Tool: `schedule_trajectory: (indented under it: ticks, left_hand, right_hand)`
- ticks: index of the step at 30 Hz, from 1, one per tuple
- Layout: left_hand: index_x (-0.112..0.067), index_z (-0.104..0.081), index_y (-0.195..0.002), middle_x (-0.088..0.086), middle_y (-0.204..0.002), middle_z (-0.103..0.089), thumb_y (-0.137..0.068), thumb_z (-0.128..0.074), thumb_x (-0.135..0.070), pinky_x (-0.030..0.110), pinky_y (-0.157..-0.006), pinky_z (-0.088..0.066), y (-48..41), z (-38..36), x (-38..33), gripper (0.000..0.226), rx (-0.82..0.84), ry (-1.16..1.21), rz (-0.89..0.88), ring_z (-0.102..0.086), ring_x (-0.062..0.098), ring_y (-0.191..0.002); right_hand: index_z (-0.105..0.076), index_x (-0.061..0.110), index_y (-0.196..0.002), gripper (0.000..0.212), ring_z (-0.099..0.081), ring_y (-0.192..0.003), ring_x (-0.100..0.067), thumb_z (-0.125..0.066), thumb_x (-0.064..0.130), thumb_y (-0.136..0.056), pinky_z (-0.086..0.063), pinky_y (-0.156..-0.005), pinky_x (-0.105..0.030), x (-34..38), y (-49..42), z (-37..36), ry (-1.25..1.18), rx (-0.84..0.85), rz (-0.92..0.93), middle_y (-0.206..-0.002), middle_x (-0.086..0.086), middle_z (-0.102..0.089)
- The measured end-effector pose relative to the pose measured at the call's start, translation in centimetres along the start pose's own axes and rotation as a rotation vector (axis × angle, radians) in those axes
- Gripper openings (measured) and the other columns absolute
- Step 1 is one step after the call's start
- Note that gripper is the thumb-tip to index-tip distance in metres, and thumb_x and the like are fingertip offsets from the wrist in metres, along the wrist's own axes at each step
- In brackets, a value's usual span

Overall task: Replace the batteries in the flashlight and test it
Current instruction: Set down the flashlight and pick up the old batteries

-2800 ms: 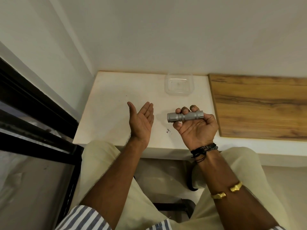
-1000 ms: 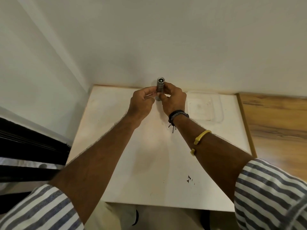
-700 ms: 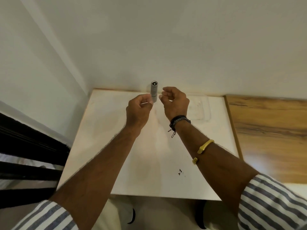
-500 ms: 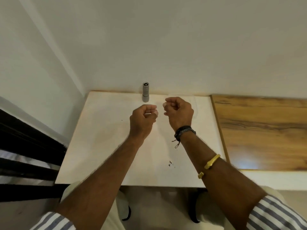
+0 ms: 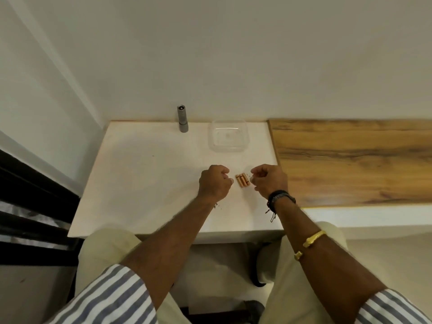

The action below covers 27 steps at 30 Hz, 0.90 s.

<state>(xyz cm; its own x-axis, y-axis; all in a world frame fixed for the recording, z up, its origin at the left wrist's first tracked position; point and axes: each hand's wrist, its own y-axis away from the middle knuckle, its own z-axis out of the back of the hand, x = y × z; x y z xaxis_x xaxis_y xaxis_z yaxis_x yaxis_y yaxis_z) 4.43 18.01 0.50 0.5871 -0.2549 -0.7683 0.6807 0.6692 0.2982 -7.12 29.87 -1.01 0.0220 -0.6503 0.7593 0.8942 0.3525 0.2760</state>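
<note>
The grey flashlight [image 5: 182, 119] stands upright near the white table's [image 5: 145, 174] back edge, close to the wall. Three orange batteries [image 5: 242, 180] lie side by side on the tabletop between my hands. My left hand [image 5: 214, 182] is curled into a loose fist just left of the batteries. My right hand [image 5: 270, 180] is curled just right of them, with the fingertips close to the pack. Neither hand visibly holds anything.
A clear plastic container [image 5: 228, 139] sits at the back right of the table. A wooden board [image 5: 350, 160] adjoins the table on the right. A dark window frame [image 5: 30, 206] runs along the left. My knees are under the table's front edge.
The flashlight was set upright at the back of the table and let go. Both hands drew back toward me, and three orange batteries now lie between them.
</note>
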Motion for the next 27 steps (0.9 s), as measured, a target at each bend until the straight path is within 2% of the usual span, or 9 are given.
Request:
schedule_trajectory:
  ticks: [3,5,10,13,15,16,19,23,27]
  left_hand:
    - [-0.007,-0.065,-0.127,0.014,-0.128,-0.068,-0.092,-0.067,-0.016,0.036,-0.106,-0.048,-0.4,-1.4,-0.3,0.037,0.01,0.043,0.083,-0.061,0.029,-0.12]
    - [-0.007,-0.062,-0.131,0.014,-0.133,-0.064,-0.092,-0.064,-0.014,0.035,-0.107,-0.047,-0.8,-2.3,-0.4,0.04,0.023,0.119,0.177,-0.059,0.03,-0.123]
    - [-0.006,-0.071,-0.109,0.015,-0.113,-0.069,-0.089,-0.061,-0.002,0.044,-0.099,-0.054,-1.7,-3.5,-0.5,0.023,0.003,0.301,0.274,-0.064,0.034,-0.114]
    - [-0.001,-0.069,-0.114,0.019,-0.119,-0.068,-0.089,-0.061,0.0,0.044,-0.098,-0.055,-2.0,-3.8,-0.6,0.027,0.018,0.363,0.306,-0.064,0.037,-0.115]
    - [-0.005,-0.069,-0.092,0.018,-0.107,-0.068,-0.087,-0.061,0.005,0.045,-0.1,-0.05,-2.1,-3.7,-0.5,0.014,0.033,0.412,0.352,-0.065,0.044,-0.112]
    - [-0.004,-0.068,-0.092,0.02,-0.107,-0.067,-0.086,-0.062,0.007,0.053,-0.097,-0.054,-2.2,-3.7,-0.4,0.014,0.04,0.443,0.369,-0.066,0.045,-0.11]
    - [0.003,-0.067,-0.115,0.024,-0.117,-0.067,-0.083,-0.067,0.01,0.045,-0.09,-0.059,-2.1,-3.9,-0.1,0.032,0.04,0.484,0.377,-0.069,0.038,-0.104]
    - [0.0,-0.073,-0.103,0.022,-0.107,-0.071,-0.079,-0.076,0.004,0.045,-0.088,-0.06,-2.2,-4.2,-0.1,0.025,0.018,0.425,0.35,-0.07,0.037,-0.099]
    - [-0.002,-0.073,-0.102,0.021,-0.106,-0.073,-0.078,-0.08,-0.001,0.042,-0.087,-0.06,-2.7,-4.2,-0.2,0.025,0.028,0.362,0.373,-0.071,0.035,-0.097]
  right_hand:
    - [-0.076,0.016,-0.108,0.025,-0.071,-0.095,-0.021,-0.075,0.007,-0.086,-0.058,-0.091,-0.033,-1.0,-0.1,-0.5,0.109,0.019,0.01,-0.1,-0.002,-0.076]
    - [-0.074,0.017,-0.117,0.032,-0.069,-0.1,-0.019,-0.075,0.012,-0.086,-0.052,-0.09,-0.025,-1.2,-0.3,-1.0,0.165,0.022,0.01,-0.106,0.0,-0.075]
    - [-0.074,0.016,-0.118,0.029,-0.07,-0.102,-0.025,-0.069,0.012,-0.089,-0.055,-0.089,-0.032,-0.8,-0.7,-2.6,0.213,0.006,0.023,-0.11,-0.006,-0.077]
    - [-0.077,0.017,-0.108,0.023,-0.071,-0.095,-0.025,-0.071,0.01,-0.087,-0.054,-0.08,-0.03,-0.5,-0.7,-3.2,0.195,0.006,-0.004,-0.104,-0.007,-0.077]
    - [-0.077,0.018,-0.108,0.025,-0.07,-0.097,-0.025,-0.073,0.011,-0.085,-0.056,-0.083,-0.032,-0.4,-0.8,-3.3,0.168,0.011,-0.052,-0.105,-0.006,-0.077]
    - [-0.077,0.019,-0.109,0.025,-0.07,-0.097,-0.025,-0.073,0.012,-0.085,-0.057,-0.084,-0.033,-0.3,-0.9,-3.2,0.153,0.016,-0.076,-0.106,-0.006,-0.076]
    - [-0.078,0.019,-0.106,0.021,-0.07,-0.091,-0.024,-0.074,0.015,-0.085,-0.06,-0.083,-0.033,-0.2,-1.0,-3.2,0.133,0.047,-0.126,-0.103,-0.005,-0.076]
    - [-0.077,0.019,-0.103,0.018,-0.066,-0.086,-0.022,-0.072,0.015,-0.086,-0.055,-0.076,-0.029,0.2,-0.8,-3.5,0.159,0.033,-0.123,-0.101,-0.005,-0.075]
    - [-0.078,0.016,-0.103,0.018,-0.071,-0.095,-0.027,-0.075,0.014,-0.086,-0.06,-0.086,-0.037,0.1,-0.9,-3.4,0.104,0.063,-0.164,-0.102,-0.008,-0.075]
